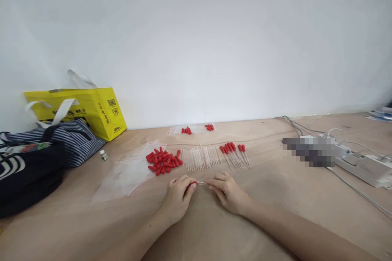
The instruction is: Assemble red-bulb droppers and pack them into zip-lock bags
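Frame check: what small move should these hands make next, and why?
Probably press the slender tube into the red bulb: the left hand pinches the bulb, the right hand holds the tube, and the capped droppers beyond pair such parts. Current seating depth is hidden.

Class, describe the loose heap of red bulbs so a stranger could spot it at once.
Start at the yellow bag beside the wall, then move right to the nearer clear plastic bag lying on the table. The heap of red bulbs sits at its right end, beyond the left hand. Unlike the red-topped tubes farther right, these bulbs show no tubes attached.
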The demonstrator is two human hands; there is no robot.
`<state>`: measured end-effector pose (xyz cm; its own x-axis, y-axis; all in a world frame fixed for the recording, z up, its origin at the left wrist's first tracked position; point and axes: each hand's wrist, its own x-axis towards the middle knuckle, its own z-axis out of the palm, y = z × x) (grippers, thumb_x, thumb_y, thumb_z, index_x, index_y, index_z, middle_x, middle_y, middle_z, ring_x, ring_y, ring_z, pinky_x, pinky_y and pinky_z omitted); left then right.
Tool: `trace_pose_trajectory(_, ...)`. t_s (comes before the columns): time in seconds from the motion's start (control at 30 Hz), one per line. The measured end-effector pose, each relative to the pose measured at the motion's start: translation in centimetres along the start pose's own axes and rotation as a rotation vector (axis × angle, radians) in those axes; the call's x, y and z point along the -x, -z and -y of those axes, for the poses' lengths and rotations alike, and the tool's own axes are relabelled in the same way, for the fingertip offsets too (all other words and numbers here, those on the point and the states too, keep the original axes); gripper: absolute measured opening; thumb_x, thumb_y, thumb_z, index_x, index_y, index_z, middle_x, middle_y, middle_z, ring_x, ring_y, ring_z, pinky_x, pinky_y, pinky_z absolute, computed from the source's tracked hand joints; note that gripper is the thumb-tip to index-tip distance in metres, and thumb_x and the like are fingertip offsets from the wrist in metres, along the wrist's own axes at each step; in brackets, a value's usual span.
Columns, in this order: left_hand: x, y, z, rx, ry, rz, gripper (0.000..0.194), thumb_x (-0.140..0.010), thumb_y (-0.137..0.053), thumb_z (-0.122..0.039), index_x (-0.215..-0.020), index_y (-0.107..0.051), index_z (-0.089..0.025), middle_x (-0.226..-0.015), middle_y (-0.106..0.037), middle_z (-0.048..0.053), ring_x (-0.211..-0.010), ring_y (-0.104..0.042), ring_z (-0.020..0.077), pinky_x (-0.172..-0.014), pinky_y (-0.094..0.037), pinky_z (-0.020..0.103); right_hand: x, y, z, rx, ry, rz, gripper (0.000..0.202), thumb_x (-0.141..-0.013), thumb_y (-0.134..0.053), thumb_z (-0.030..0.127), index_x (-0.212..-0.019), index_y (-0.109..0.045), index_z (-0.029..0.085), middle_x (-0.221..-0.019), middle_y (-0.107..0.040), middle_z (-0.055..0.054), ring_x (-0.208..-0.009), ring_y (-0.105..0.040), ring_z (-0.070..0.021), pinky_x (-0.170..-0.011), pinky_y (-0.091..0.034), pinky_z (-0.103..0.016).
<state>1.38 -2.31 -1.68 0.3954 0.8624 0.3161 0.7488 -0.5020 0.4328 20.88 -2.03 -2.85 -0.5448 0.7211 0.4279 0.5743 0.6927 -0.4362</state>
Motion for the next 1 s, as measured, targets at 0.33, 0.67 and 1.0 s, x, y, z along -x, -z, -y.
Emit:
trace_pose_trajectory(0.33, 0.5, 0.3, -0.5, -0.01, -0.097, -0.008, 0.021, -0.086, -0.035, -0.025, -0.08, -0.055, -0.022, -0.076, -0.061, -0.001, -0.075, -0.055, 0.0163, -0.084, -0.028, 0.04, 0.3, 0.5, 0.1, 0.101, 0.111, 0.014, 0.023, -0.084, -0.034, 0.014, -0.084, -0.057, 0.017, -0.07, -0.056, -0.002, -0.063, -0.046, -0.0117, -0.066, -0.025, -0.028)
trace_pose_trajectory(0.67, 0.8, 0.4, -1.0, -0.066, -0.249, -0.014, 0.018, -0.085, -0.036, -0.02, -0.077, -0.052, -0.02, -0.069, -0.06, -0.002, -0.067, -0.054, 0.0137, -0.088, -0.022, 0.042, 0.0, 0.4, 0.6, 0.157, 0.173, -0.053, 0.02, -0.081, -0.035, 0.014, -0.077, -0.055, 0.017, -0.067, -0.055, -0.001, -0.058, -0.042, -0.0106, -0.063, -0.02, -0.028)
trace_pose_trajectory(1.0, 0.4, 0.8, -0.8, -0.07, -0.245, 0.001, 0.02, -0.086, -0.037, -0.024, -0.078, -0.055, -0.021, -0.071, -0.062, -0.003, -0.068, -0.055, 0.0132, -0.088, -0.019, 0.042, -0.5, 0.5, 0.4, 0.131, 0.186, 0.001, 0.021, -0.085, -0.034, 0.017, -0.087, -0.055, 0.017, -0.073, -0.058, -0.002, -0.065, -0.047, -0.011, -0.062, -0.022, -0.027)
